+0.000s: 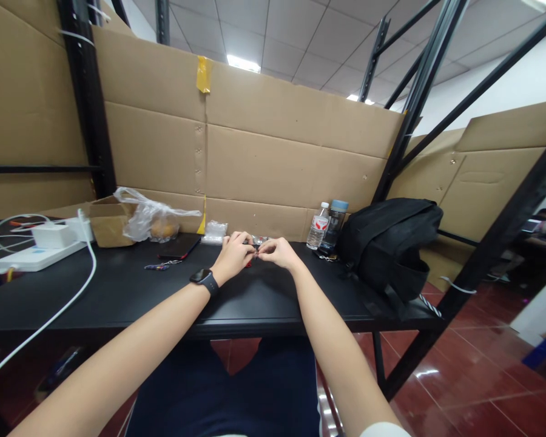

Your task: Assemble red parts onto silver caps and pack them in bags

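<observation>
Red small part [250, 262] between both hands [255, 252]

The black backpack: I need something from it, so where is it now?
In the head view, the black backpack sits at the right end of the black table, just right of the two bottles by the cardboard wall.

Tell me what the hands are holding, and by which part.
Both hands, left hand and right hand, pinch one small item between their fingertips; it is too small to identify or to tell which part.
</observation>
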Available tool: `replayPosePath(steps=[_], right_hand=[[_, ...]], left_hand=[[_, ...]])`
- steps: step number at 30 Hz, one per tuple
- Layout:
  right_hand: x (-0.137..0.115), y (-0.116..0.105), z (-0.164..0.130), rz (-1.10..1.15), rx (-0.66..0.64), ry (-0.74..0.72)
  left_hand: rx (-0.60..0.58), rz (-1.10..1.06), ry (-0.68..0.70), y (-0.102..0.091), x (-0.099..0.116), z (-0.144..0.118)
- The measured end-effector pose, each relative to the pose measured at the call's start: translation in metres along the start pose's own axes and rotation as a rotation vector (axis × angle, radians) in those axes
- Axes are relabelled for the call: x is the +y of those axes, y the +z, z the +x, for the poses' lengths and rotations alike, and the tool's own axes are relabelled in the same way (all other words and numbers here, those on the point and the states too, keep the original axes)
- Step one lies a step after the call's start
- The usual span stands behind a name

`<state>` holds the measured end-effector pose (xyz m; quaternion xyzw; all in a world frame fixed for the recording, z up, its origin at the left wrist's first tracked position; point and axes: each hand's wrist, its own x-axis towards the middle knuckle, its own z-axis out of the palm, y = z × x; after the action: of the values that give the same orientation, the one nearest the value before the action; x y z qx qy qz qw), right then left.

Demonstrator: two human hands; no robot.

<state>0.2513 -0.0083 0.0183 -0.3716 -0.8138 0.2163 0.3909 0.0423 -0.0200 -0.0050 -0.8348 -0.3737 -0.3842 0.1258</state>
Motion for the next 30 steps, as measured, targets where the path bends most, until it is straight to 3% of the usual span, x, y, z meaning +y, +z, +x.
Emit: replayPosePath(steps=[18,24,30], right_hand=[[-0.0042,-0.0005,0.0009,-0.115,0.002,-0.04],[-0.005,-0.0025,-0.0008,-0.125,-0.003,-0.019],[-0.0003,-0.002,-0.0006,-0.135,0.002,-0.016]], left_hand=[[-0.042,-0.074,-0.008,-0.0056,0.0024,0.0011],[-0.13,-0.107,-0.045,-0.0064,0.0032,-0.0013],[-0.139,-0.103,-0.024,-0.0013,0.0044,-0.001]])
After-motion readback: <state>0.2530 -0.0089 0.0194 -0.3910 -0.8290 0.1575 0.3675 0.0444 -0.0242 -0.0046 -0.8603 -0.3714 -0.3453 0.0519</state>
